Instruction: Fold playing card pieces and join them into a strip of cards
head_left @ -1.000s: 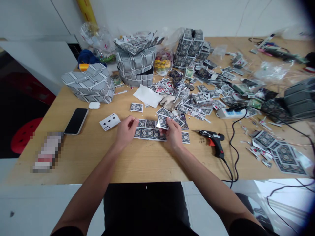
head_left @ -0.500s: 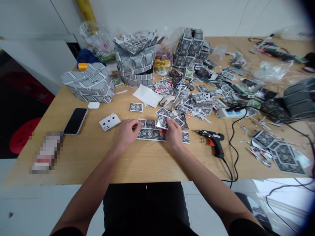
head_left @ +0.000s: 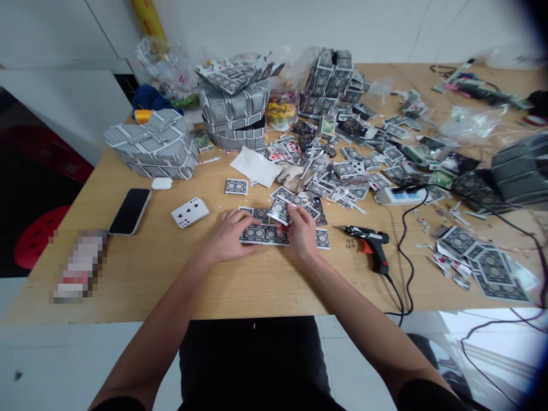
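Observation:
Between my hands lies a flat strip of joined playing cards (head_left: 266,234), patterned dark backs up. My left hand (head_left: 231,235) rests at the strip's left end, fingers stretched over its top and the thumb apart along the lower edge. A playing card (head_left: 279,213) is pinched in my right hand (head_left: 301,231), tilted above the right part of the strip. Part of the strip is hidden under my right hand. A single card (head_left: 236,186) lies face down beyond the strip, and a face-up spade card (head_left: 190,212) lies to the left.
A glue gun (head_left: 369,245) with a black cord lies on the right, near a power strip (head_left: 400,196). A phone (head_left: 131,211) is at the left. Behind are a heap of cards and scraps (head_left: 351,168), a white sheet (head_left: 256,166) and card-built boxes (head_left: 156,142).
My left hand has opened from a curled pose, its fingers now spread over the strip's left end. My right hand still holds the card, now tilted slightly differently.

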Demonstrator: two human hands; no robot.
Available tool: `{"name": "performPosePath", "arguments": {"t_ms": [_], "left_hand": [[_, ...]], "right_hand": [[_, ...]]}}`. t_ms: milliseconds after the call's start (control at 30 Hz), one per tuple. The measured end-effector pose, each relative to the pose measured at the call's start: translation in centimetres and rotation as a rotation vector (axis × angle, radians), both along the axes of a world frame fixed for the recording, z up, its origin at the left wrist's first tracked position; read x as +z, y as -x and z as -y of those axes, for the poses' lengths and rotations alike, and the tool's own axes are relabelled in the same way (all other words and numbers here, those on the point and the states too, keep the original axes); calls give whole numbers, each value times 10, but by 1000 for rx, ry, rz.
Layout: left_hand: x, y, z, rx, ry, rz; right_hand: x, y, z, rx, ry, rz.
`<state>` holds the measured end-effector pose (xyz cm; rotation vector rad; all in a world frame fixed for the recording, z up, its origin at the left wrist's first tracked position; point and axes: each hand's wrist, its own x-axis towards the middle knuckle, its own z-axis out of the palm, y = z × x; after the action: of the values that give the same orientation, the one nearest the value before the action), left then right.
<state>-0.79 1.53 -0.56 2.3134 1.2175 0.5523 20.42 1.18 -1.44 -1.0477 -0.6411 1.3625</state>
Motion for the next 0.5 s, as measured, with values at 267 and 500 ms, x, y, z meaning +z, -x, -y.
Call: {"name": "performPosePath", "arguments": {"t_ms": [267,500], "left_hand": [[-5,0,-2,-82,-40,-18],[-4,-1,1,-109,-95,39]], "right_hand": [[1,1,1,2,-10,0],[0,-1,-1,-31,-29,-25]]}}
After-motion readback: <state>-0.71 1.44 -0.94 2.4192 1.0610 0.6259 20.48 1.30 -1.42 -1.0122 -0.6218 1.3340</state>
